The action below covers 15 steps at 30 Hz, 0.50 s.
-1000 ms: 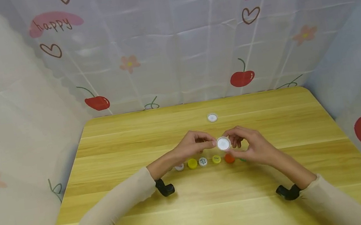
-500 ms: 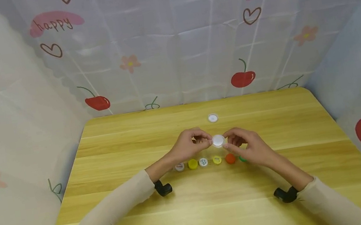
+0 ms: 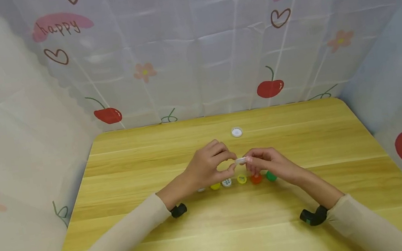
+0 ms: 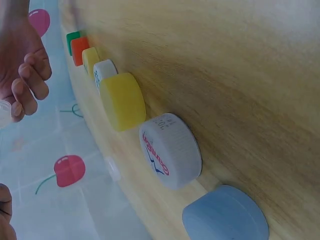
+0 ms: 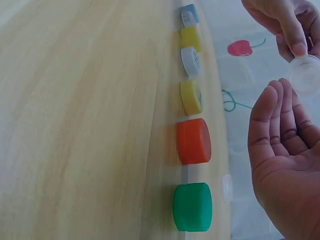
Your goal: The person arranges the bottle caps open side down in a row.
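Note:
In the head view, a small round clear plastic lid (image 3: 241,161) is raised above the wooden table and seen nearly edge-on. My right hand (image 3: 271,161) pinches its right side, thumb on top. At its left edge, the curled index finger and thumb of my left hand (image 3: 207,167) meet the rim. The right wrist view shows the lid (image 5: 305,75) face-on, with a left fingertip at its top edge and my right fingers (image 5: 274,107) alongside. Below the hands runs a row of bottle caps, including an orange cap (image 3: 256,178) and a green cap (image 3: 271,176).
Farther back on the table (image 3: 218,237) lies another round clear lid (image 3: 236,132). In the left wrist view the row continues with a yellow cap (image 4: 124,102), a printed white cap (image 4: 172,152) and a blue cap (image 4: 225,217). A patterned curtain (image 3: 194,56) hangs behind.
The lid has turned from showing its white face to nearly edge-on and shifted slightly left. My right thumb has moved onto it, and the green cap has come into fuller view.

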Each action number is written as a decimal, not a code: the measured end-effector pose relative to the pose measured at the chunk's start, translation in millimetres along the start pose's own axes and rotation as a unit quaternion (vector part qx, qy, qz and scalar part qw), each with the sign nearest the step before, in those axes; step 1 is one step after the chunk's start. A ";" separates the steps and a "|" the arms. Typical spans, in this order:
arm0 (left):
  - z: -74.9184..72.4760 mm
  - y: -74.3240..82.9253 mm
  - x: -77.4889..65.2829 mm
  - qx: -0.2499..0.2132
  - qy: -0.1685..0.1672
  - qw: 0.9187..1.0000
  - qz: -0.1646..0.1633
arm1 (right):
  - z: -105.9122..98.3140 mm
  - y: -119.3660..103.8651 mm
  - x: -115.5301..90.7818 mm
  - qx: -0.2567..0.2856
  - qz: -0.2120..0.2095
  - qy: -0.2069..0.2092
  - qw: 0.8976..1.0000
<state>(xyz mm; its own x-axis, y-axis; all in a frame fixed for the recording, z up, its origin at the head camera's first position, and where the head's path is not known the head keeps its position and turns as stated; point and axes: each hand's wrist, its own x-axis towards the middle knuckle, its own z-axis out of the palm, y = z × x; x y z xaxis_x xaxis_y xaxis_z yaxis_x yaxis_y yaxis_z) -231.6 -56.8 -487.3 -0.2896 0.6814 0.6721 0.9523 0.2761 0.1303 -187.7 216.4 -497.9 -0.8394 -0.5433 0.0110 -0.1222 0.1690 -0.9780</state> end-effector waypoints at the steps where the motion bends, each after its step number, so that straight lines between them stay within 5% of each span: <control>1: -0.3 0.9 0.0 0.008 0.000 1.000 0.010 | 0.4 0.3 0.4 0.005 -0.001 -0.003 1.000; 5: -0.4 3.1 -2.1 0.020 -0.006 1.000 0.022 | 2.1 1.5 0.9 0.016 -0.007 -0.006 1.000; 9: 0.8 5.7 -6.0 -0.037 -0.030 0.998 -0.047 | 4.8 1.2 -0.4 -0.006 -0.025 0.027 0.999; 11: 1.9 7.2 -8.4 -0.098 -0.045 0.988 -0.114 | 6.9 0.1 -0.9 -0.037 -0.045 0.054 0.997; 15: 3.4 9.0 -11.0 -0.214 -0.052 0.950 -0.221 | 10.7 -0.3 -0.5 -0.118 -0.104 0.100 0.982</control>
<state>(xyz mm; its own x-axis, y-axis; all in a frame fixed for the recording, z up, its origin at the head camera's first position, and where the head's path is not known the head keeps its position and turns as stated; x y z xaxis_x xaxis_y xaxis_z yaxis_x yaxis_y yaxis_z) -220.1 -59.5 -496.0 -0.6564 0.6328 0.4107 0.6815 0.2639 0.6826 -181.5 207.8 -499.8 -0.8673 -0.4182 0.2698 -0.4022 0.2698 -0.8749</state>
